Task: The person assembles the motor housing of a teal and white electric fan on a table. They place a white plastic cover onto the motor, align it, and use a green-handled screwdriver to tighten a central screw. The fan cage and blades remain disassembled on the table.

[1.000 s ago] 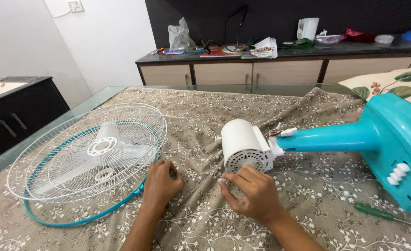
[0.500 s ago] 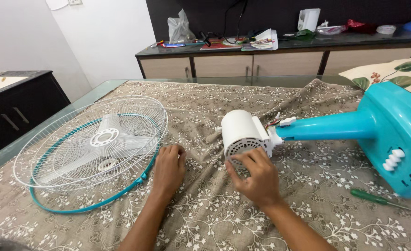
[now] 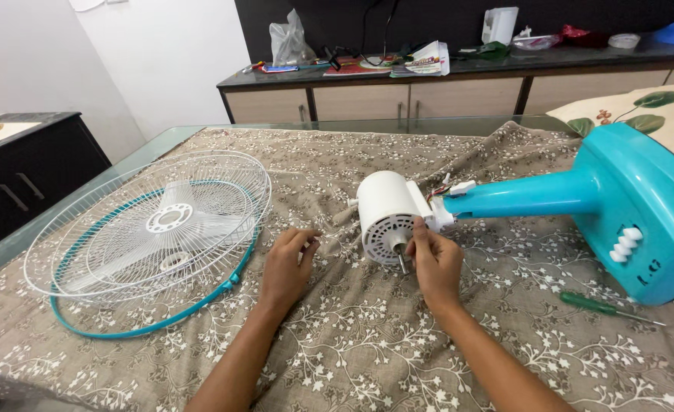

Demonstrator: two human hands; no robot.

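Home dining room: cloth-covered table (image 3: 337, 152), sideboard (image 3: 428, 95)

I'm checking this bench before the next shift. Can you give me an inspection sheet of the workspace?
Surface: glass table covered by a brown flowered cloth.
Job's things: white fan motor on a teal stand, lying on its side, shaft bare.
Clutter: wire fan guards with the blade, a teal ring, a green screwdriver.
Hands: right hand fingers at the motor's front; left hand on the cloth, holding nothing visible.
Cables: coloured wires showing at the motor's neck.
Surroundings: cluttered dark counter, black cabinet.
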